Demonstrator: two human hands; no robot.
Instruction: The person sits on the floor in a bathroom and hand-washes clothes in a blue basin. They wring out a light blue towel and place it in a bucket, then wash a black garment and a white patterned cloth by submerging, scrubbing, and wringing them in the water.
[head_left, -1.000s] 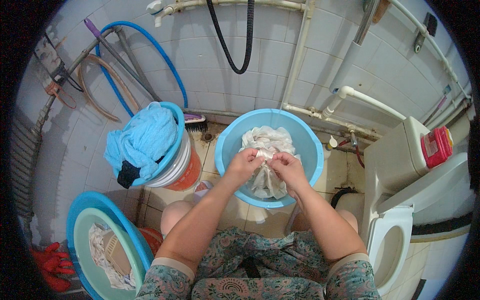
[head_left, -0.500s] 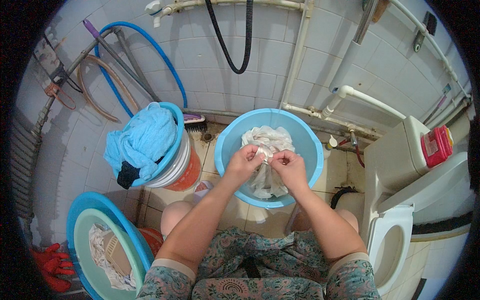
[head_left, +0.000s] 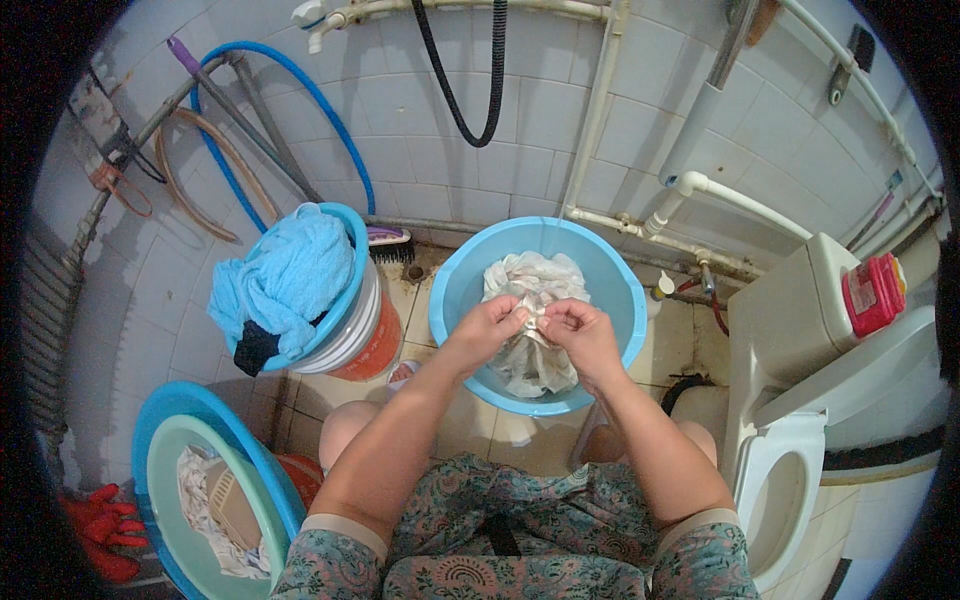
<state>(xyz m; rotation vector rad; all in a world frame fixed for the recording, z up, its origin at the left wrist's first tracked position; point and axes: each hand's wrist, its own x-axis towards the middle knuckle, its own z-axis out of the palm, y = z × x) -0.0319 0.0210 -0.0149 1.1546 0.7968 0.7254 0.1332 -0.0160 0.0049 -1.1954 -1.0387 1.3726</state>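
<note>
A wet, whitish cloth garment lies crumpled in the light blue basin in front of me. Over the basin's middle, my left hand pinches a fold of it between thumb and fingers. Close beside, my right hand grips the same fold in a like pinch. The bit of fabric between my fingertips is bunched, and the rest hangs down into the basin. What part of the garment it is I cannot make out.
Light blue towels fill a basin on stacked buckets at left. Nearer, a green basin holds whitish cloths. Red gloves lie at lower left. A toilet stands at right. A scrub brush rests by the wall.
Both hands stay at nearly the same spot, with the fingers shifted slightly on the pinched fabric. My right hand's fingers look a little more spread above it.
</note>
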